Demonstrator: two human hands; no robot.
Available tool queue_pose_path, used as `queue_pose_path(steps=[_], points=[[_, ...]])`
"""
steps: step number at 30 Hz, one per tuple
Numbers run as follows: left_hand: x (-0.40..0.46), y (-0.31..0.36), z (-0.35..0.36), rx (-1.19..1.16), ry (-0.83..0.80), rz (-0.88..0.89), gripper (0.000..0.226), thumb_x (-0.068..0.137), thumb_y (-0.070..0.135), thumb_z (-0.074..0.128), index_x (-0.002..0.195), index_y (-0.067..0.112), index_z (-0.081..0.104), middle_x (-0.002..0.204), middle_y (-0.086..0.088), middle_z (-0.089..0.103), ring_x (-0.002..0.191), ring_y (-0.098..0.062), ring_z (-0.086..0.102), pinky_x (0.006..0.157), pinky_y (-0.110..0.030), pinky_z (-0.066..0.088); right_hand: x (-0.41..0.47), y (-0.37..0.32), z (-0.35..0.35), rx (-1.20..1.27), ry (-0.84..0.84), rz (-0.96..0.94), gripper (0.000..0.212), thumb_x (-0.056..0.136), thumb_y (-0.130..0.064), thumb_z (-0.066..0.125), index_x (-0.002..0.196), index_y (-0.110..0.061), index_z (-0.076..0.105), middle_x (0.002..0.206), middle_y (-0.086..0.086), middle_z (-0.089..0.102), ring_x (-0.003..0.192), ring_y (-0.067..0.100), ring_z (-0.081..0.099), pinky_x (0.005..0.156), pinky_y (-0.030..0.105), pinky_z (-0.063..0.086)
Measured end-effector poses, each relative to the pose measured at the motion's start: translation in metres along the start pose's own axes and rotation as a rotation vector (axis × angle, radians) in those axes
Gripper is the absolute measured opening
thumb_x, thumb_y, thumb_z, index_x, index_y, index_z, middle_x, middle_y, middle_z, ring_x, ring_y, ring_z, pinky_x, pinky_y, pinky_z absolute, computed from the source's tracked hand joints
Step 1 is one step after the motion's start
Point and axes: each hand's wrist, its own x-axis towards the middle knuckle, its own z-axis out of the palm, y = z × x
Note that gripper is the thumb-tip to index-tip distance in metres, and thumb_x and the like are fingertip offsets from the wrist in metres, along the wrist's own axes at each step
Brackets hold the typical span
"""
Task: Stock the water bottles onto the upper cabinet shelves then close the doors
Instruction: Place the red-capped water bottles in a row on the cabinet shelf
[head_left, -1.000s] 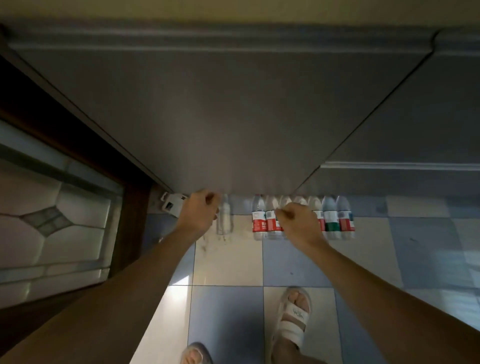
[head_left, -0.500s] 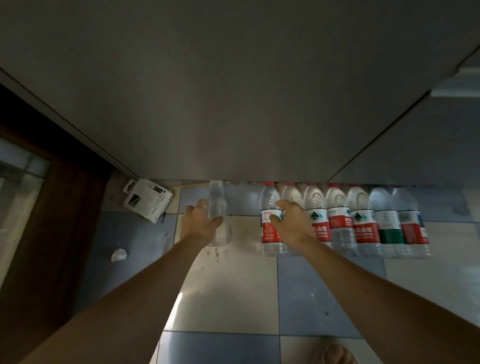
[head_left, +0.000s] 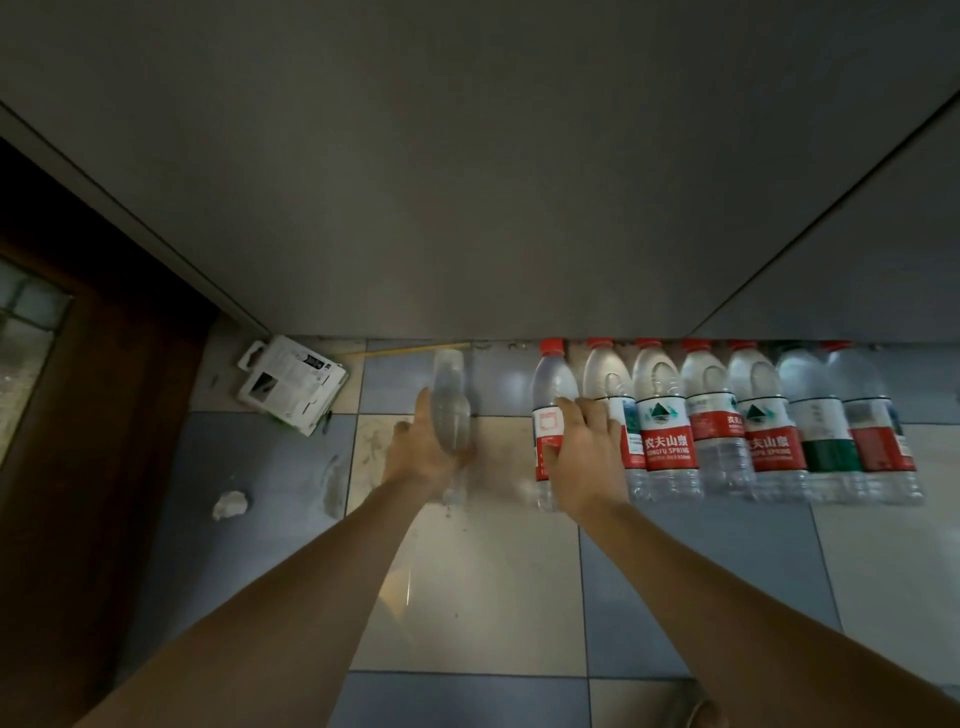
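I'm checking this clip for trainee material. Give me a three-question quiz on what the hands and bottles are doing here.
1. True or false: the left hand holds a label-less bottle.
2. Which bottle does the right hand touch? A) the leftmost bottle of the row B) the green-labelled bottle C) none
3. Fill in: the row stands on the tiled ____, beside the grey cabinet.

Key: 1 true; 2 A; 3 floor.
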Motion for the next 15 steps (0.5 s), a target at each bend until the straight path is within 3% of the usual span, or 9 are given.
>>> queue_pose_path(steps=[1,3,8,11,15], points=[[-0.004,-0.002,0.000,0.022,-0.024,-0.026,0.098,0.078,0.031,0.083,0.152,0.035,0.018,0.126,-0.017,0.054,0.109,-0.037,0.059,0.085,-0.049,0.056,-0.004,-0.003,0.001,-0.008,-0.013,0.010,0.070,0.093,-0.024,0.068,0.152,-0.021,0.031,0.153,0.009,0.033,0.136,0.035,0.036,0.115,0.045,0.035],[-0.008,-0.005,0.003,0.052,-0.077,-0.072,0.101,0.077,0.032,0.085,0.152,0.028,0.018,0.132,-0.018,0.049,0.117,-0.038,0.056,0.096,-0.052,0.051,-0.010,-0.010,0.002,0.008,-0.047,0.047,0.074,0.092,-0.022,0.069,0.154,-0.024,0.027,0.155,0.010,0.029,0.139,0.038,0.032,0.114,0.046,0.036],[0.001,0.002,0.001,0.109,-0.018,-0.136,0.098,0.080,0.051,0.076,0.155,0.020,0.021,0.142,-0.017,0.044,0.128,-0.038,0.050,0.099,-0.046,0.047,-0.010,-0.021,0.003,0.112,-0.122,0.136,0.086,0.085,-0.017,0.075,0.152,-0.022,0.023,0.146,0.013,0.032,0.134,0.039,0.033,0.108,0.049,0.040],[0.017,0.010,-0.001,0.128,0.091,-0.066,0.080,0.086,0.054,0.068,0.148,0.017,0.033,0.135,-0.015,0.047,0.122,-0.038,0.053,0.092,-0.046,0.047,0.010,-0.022,0.001,0.232,-0.120,0.160,0.087,0.084,-0.024,0.076,0.153,-0.023,0.023,0.145,0.014,0.033,0.134,0.040,0.036,0.111,0.050,0.039],[0.036,0.013,0.004,0.035,0.174,-0.012,0.058,0.095,0.046,0.059,0.138,0.010,0.046,0.130,-0.019,0.052,0.120,-0.041,0.054,0.096,-0.048,0.047,0.040,-0.024,0.004,0.363,-0.100,0.168,0.072,0.092,-0.038,0.064,0.152,-0.019,0.028,0.145,0.017,0.039,0.133,0.040,0.042,0.108,0.055,0.042]])
